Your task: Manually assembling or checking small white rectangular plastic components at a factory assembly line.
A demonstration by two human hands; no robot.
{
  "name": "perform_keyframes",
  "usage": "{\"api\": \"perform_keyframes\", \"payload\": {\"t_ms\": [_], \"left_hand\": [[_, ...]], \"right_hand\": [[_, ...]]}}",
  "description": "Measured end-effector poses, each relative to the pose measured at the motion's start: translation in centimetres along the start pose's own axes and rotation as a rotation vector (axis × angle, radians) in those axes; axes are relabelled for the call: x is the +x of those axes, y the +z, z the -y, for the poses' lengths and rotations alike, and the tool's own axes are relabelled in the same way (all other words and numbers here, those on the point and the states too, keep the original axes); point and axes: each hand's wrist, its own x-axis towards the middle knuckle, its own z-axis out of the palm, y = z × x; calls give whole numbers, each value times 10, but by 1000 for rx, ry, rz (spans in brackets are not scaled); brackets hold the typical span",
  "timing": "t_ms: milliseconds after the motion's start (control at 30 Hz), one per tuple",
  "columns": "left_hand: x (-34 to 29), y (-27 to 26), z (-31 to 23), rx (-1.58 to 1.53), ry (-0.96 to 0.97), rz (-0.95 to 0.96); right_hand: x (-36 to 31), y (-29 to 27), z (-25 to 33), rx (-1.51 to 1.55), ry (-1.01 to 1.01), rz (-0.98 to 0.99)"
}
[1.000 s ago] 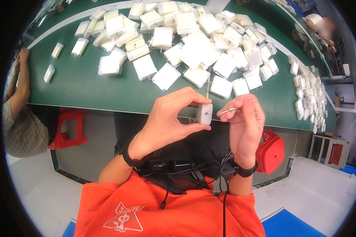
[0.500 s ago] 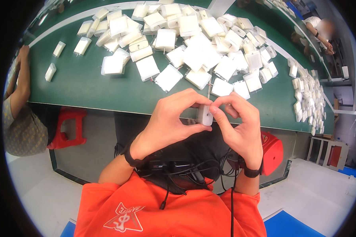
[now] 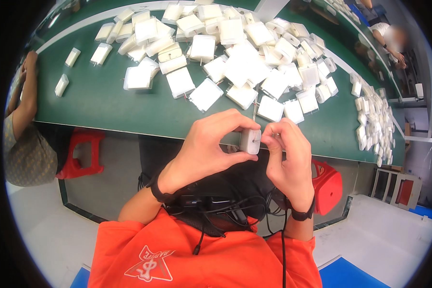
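Observation:
My left hand (image 3: 204, 144) grips a small white block-shaped case (image 3: 250, 145) between thumb and fingers, at the near edge of the green table (image 3: 144, 108). From a dark hole in its end face a thin wire (image 3: 258, 140) runs toward my right hand (image 3: 292, 161). That hand is closed in a pinch on the wire, just right of the case; the fingertips partly hide it. Another thin strand (image 3: 255, 108) rises from behind the case toward the pile of white cases (image 3: 242, 62) beyond my hands.
Single white cases (image 3: 61, 85) lie at the left of the table. A second heap (image 3: 372, 117) is on the right. Red stools (image 3: 89, 153) stand below the table edge. Another person's arm (image 3: 26, 91) reaches in at the far left. Black cables (image 3: 225, 206) hang across my lap.
My right hand has drawn slightly right, away from the case, uncovering its end face and the wire. My left hand keeps its grip in nearly the same place.

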Motion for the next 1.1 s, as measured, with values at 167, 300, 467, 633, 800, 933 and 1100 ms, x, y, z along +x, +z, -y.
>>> {"api": "perform_keyframes", "payload": {"t_ms": [167, 300, 467, 633, 800, 933, 1100], "left_hand": [[1, -1, -1, 6, 13, -2], [1, -1, -1, 8, 4, 4], [1, 0, -3, -3, -3, -9], [1, 0, 0, -9, 18, -8], [1, 0, 1, -12, 15, -3], [1, 1, 0, -9, 14, -7], [1, 0, 0, -15, 6, 1]], "right_hand": [[9, 4, -3, -202, -100, -62], [10, 0, -4, -159, -41, -26], [8, -8, 6, 94, 136, -47], [11, -10, 7, 53, 106, 9], [11, -9, 11, 131, 207, 84], [12, -5, 7, 160, 190, 24], [12, -7, 8, 107, 161, 55]]}}
